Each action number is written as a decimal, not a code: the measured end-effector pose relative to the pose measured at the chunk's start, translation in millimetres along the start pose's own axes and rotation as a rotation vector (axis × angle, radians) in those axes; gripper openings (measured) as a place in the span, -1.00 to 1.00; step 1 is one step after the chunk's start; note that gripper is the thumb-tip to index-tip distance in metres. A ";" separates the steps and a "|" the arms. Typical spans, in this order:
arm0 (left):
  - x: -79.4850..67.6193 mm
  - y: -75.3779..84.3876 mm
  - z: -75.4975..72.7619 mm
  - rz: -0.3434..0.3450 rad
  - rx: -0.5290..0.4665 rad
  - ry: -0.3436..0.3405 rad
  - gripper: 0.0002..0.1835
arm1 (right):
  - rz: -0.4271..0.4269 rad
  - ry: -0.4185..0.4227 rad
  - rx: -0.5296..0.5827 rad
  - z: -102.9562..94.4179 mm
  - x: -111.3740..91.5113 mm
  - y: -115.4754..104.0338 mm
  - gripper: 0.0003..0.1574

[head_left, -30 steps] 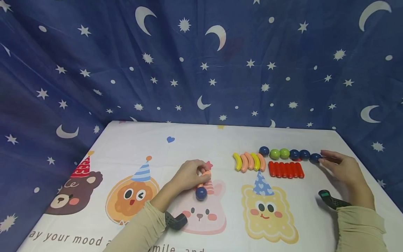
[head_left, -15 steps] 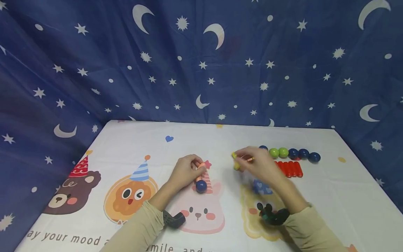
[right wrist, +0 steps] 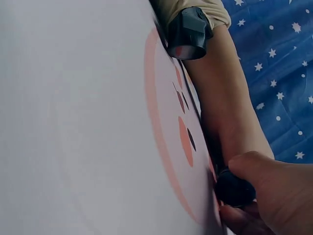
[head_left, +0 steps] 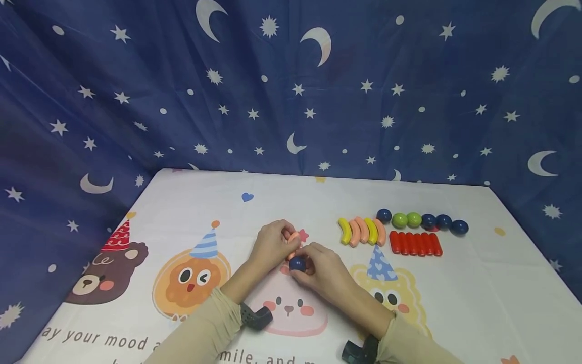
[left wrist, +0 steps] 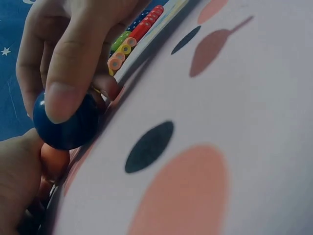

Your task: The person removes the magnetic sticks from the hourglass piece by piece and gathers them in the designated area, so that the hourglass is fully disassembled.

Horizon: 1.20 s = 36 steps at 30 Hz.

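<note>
My left hand [head_left: 273,245] pinches a pink curved sausage-like piece [head_left: 294,236] above the printed rabbit's hat. At the near end of this piece is a dark blue ball [head_left: 297,263], which my right hand [head_left: 328,269] holds between thumb and fingers. In the left wrist view, the right thumb presses on the blue ball [left wrist: 68,128], and the pink piece's rounded end [left wrist: 55,159] shows just below it, beside the left hand [left wrist: 17,171]. The right wrist view has the ball [right wrist: 235,188] between the right hand's [right wrist: 288,196] thumb and fingers.
To the right lie yellow and pink curved pieces [head_left: 361,231] side by side. Behind the red ribbed rods [head_left: 416,244] runs a row of blue balls [head_left: 443,222] and two green balls [head_left: 414,220]. A starry blue curtain [head_left: 291,91] hangs behind the printed white tablecloth [head_left: 291,197].
My right hand has come from the far-right blue ball, leftward past the curved pieces, to the ball at my left hand, and now grips it. The left hand still holds the pink piece.
</note>
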<state>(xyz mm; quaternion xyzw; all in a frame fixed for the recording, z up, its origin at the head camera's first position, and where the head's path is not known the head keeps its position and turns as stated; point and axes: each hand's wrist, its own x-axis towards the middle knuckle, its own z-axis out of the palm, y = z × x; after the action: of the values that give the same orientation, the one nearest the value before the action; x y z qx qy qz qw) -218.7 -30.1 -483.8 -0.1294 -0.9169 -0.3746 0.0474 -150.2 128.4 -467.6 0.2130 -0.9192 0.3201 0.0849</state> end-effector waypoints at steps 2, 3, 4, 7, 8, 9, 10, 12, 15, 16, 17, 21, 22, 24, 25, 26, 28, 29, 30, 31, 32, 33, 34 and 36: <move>0.4 0.8 -0.8 0.002 0.007 0.002 -0.83 | -0.014 -0.003 0.007 0.0 1.2 0.9 -0.64; 0.3 1.1 -1.1 0.003 0.007 0.004 -0.83 | -0.020 -0.013 0.012 -0.6 1.8 1.3 -0.65; 0.1 1.4 -1.2 0.004 0.005 0.003 -0.83 | -0.023 -0.029 0.012 -1.6 2.3 1.7 -0.67; -0.7 1.8 -0.6 0.001 -0.005 -0.007 -0.83 | -0.028 -0.085 0.016 -6.2 3.8 2.3 -0.69; -1.0 1.9 -0.3 -0.001 -0.007 -0.009 -0.83 | -0.029 -0.107 0.013 -8.0 4.2 2.3 -0.70; -1.2 1.8 -0.1 -0.003 -0.010 -0.010 -0.83 | -0.030 -0.130 0.011 -9.9 4.4 2.2 -0.71; -1.3 1.9 0.1 -0.005 -0.011 -0.012 -0.83 | -0.032 -0.152 0.006 -11.6 4.6 2.0 -0.71; -1.3 1.9 0.3 -0.008 -0.014 -0.011 -0.84 | -0.036 -0.193 0.002 -14.9 4.8 1.3 -0.71; -1.1 1.8 -0.3 -0.008 -0.020 -0.001 -0.84 | -0.030 -0.252 -0.001 -18.9 4.8 -0.7 -0.71; -1.0 1.7 -0.4 -0.006 -0.021 0.002 -0.84 | -0.025 -0.266 0.000 -20.0 4.9 -1.4 -0.71; -0.9 1.3 -0.3 0.001 -0.021 0.007 -0.84 | -0.020 -0.277 0.001 -20.9 4.9 -1.8 -0.70; -1.0 -0.4 0.9 0.035 -0.013 0.030 -0.83 | 0.002 -0.313 0.014 -23.9 5.3 -2.5 -0.70; -1.1 -0.7 1.5 0.038 -0.012 0.033 -0.83 | 0.006 -0.321 0.016 -24.7 5.3 -2.3 -0.70; -1.3 -0.7 2.2 0.037 -0.012 0.032 -0.83 | 0.019 -0.340 0.013 -26.7 5.2 -2.2 -0.70; -1.3 -0.6 2.4 0.033 -0.012 0.029 -0.83 | 0.025 -0.350 0.007 -28.0 5.2 -2.2 -0.70; -1.5 -0.4 2.4 0.029 -0.014 0.024 -0.83 | 0.030 -0.362 0.001 -29.4 5.1 -2.0 -0.70; -1.9 -0.1 1.9 0.024 -0.025 0.013 -0.83 | 0.038 -0.386 -0.018 -32.9 4.7 -1.7 -0.69; -2.0 0.0 1.5 0.027 -0.032 0.010 -0.82 | 0.041 -0.399 -0.028 -34.9 4.4 -1.4 -0.69; -2.1 -0.2 1.0 0.027 -0.037 0.008 -0.81 | 0.042 -0.415 -0.034 -37.1 4.2 -0.9 -0.68; -1.9 -0.6 0.6 0.031 -0.048 0.009 -0.80 | 0.043 -0.433 -0.037 -39.3 4.2 -0.3 -0.67; -1.7 -1.3 0.3 0.034 -0.060 0.010 -0.78 | 0.040 -0.451 -0.039 -41.7 4.2 0.3 -0.66; -1.5 -1.8 -0.1 0.040 -0.070 0.013 -0.76 | 0.036 -0.469 -0.040 -44.2 4.4 0.9 -0.66; -1.1 -2.3 -0.6 0.041 -0.081 0.015 -0.74 | 0.035 -0.489 -0.034 -46.9 4.9 1.8 -0.66; -0.2 -3.3 -0.7 0.055 -0.090 0.020 -0.72 | 0.035 -0.527 -0.020 -53.2 5.8 4.4 -0.65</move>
<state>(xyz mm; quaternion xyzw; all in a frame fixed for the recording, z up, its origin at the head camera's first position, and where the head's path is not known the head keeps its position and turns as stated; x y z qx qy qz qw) -219.4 -33.0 -485.5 -0.1529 -0.8947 -0.4152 0.0610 -156.3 162.8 -426.8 0.2723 -0.9162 0.2460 -0.1606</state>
